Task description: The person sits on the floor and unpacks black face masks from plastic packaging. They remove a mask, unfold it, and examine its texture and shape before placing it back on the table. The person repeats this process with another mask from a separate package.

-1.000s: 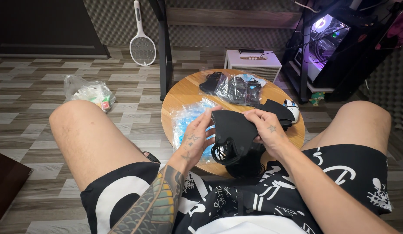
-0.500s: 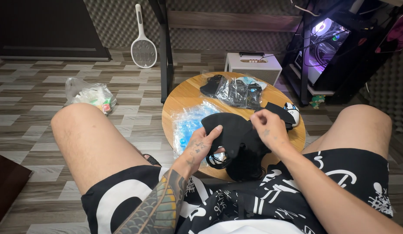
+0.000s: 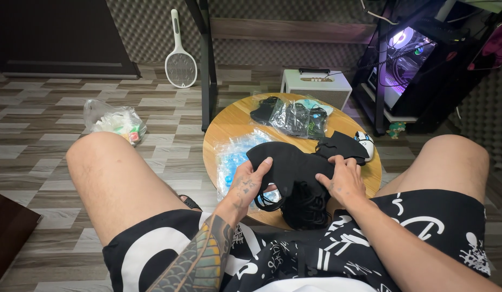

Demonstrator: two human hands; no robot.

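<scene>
I sit with a small round wooden table [image 3: 229, 125] between my knees. My left hand [image 3: 250, 183] pinches the near left edge of a black fabric mask [image 3: 291, 166], thumb on top, with its black ear loop hanging under my fingers. My right hand [image 3: 343, 178] grips the mask's right side. The mask lies spread across the table's front edge, over a dark pile of more black masks [image 3: 305, 208]. A clear plastic bag with blue print [image 3: 232, 157] lies just left of it.
Bagged dark items [image 3: 297, 116], another black mask [image 3: 343, 146] and a white mouse [image 3: 364, 141] lie further back on the table. On the floor are a plastic bag of rubbish [image 3: 113, 120], a white racket-shaped swatter [image 3: 181, 65], a small white amplifier [image 3: 315, 86] and a lit computer case [image 3: 407, 59].
The black mask has been unfolded and spread wider across the table front. My left hand slid to its left edge; my right hand shifted to its right side.
</scene>
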